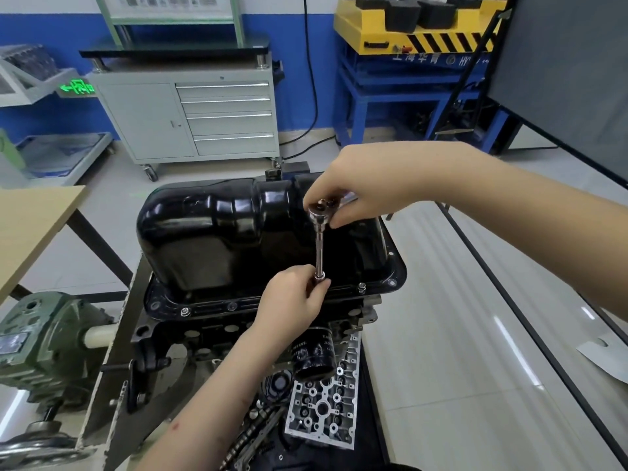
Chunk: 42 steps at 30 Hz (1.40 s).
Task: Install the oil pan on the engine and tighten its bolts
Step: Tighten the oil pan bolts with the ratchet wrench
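Above the engine's black oil pan, the ratchet extension stands upright, right hand gripping its head, left hand its base.

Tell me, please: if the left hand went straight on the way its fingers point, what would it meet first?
Probably the oil pan wall just beyond the extension bar that the left hand holds; depth is unclear.
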Tool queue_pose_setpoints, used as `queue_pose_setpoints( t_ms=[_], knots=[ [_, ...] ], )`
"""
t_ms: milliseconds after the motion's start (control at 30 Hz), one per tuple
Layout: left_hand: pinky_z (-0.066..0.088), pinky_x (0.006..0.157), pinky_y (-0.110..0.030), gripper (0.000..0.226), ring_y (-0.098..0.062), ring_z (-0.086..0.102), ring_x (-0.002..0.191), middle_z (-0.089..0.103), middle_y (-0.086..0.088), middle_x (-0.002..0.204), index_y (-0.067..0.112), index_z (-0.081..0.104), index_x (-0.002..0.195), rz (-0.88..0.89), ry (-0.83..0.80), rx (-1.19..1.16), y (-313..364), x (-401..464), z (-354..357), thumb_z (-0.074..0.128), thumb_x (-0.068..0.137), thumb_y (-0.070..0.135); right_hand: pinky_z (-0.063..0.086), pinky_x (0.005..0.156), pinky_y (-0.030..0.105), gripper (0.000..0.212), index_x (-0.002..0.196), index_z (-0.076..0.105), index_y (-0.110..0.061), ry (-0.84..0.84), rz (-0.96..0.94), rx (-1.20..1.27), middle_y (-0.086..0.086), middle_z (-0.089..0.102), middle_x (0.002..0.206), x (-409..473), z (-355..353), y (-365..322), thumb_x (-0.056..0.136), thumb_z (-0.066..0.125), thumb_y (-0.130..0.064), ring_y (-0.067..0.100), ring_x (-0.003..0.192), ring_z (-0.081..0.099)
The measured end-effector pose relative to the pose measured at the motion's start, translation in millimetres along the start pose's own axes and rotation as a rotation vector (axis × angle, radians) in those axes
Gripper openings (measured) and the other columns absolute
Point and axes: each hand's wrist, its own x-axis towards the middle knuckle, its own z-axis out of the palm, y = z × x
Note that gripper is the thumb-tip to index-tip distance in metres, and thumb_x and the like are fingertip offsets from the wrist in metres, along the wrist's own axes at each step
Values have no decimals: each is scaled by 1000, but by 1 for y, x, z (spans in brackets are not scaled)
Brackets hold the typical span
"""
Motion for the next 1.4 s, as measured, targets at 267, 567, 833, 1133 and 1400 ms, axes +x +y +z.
queue_pose_setpoints(
  t_ms=[267, 567, 833, 1133, 1400],
  knots=[
    [45, 61, -31, 21, -15, 56, 63, 59, 0, 63, 13, 63, 77, -80, 12, -67, -1, -1, -2, 61, 84, 33, 35, 51, 25, 34, 102, 62, -19, 52, -8, -61, -10, 55, 68, 4, 2, 1, 82, 59, -46, 6, 61, 48],
    [41, 58, -26, 23, -13, 54, 59, 54, 7, 56, 13, 58, 67, -132, 105, -94, 6, -3, 2, 65, 82, 29, 25, 44, 24, 57, 85, 63, -6, 118, 47, -126, 0, 59, 62, 4, 15, -4, 78, 51, -61, 18, 62, 51],
    [39, 54, -25, 20, -5, 49, 55, 49, 14, 55, 18, 59, 70, -33, -91, 34, 2, 4, -14, 60, 86, 30, 36, 70, 16, 6, 89, 61, -28, 9, -160, -10, -10, 60, 85, 0, 3, -5, 88, 56, -28, 5, 77, 53],
    [44, 59, -26, 21, -6, 55, 60, 51, 16, 55, 27, 57, 64, -139, 20, -50, 1, -1, -10, 68, 77, 38, 24, 42, 24, 58, 73, 58, -7, 93, -14, -173, -2, 50, 56, 8, 10, -6, 75, 50, -65, 13, 50, 39],
    [27, 49, -14, 36, -3, 42, 50, 41, 13, 50, 26, 40, 57, -25, -40, 38, 3, 3, -11, 60, 86, 26, 27, 45, 19, 21, 76, 52, -20, 27, -98, -118, -11, 42, 60, 5, 2, -4, 87, 54, -38, 4, 54, 39]
  ],
)
